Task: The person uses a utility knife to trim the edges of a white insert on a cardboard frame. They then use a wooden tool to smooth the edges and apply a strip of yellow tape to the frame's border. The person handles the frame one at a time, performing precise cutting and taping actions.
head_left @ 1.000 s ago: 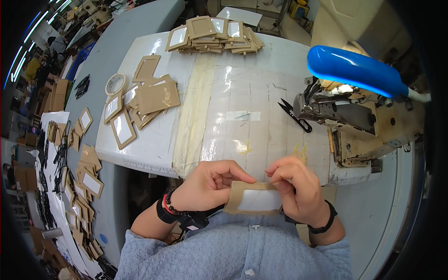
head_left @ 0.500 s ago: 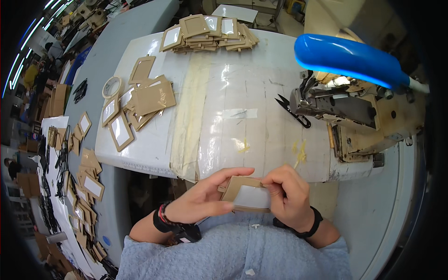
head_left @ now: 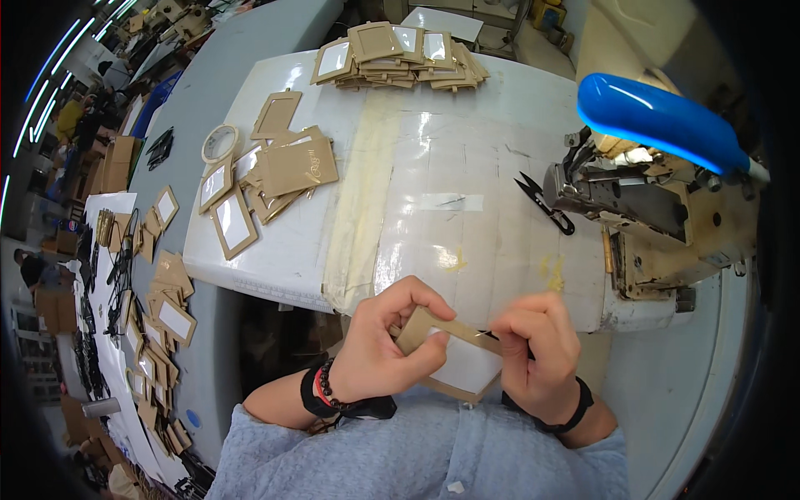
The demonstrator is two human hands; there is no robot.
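Close to my chest I hold a brown cardboard frame with a white window (head_left: 454,354), tilted. My left hand (head_left: 387,337) pinches its left end between thumb and fingers. My right hand (head_left: 537,350) grips its right end, and a thin dark point shows between those fingers against the frame. Both hands hover just off the front edge of the white table (head_left: 467,242). What the dark point belongs to I cannot tell.
Black thread snips (head_left: 546,204) lie by a sewing machine (head_left: 658,217) on the right, under a blue lamp (head_left: 658,121). Loose cardboard frames (head_left: 267,175) and a tape roll (head_left: 219,142) lie left, a stack of frames (head_left: 400,54) at the back. Many frames (head_left: 158,317) cover a bench at far left.
The frame was flat at the table edge; both hands have lifted it toward me and tilted it. My right hand now presses a thin dark point at its right end.
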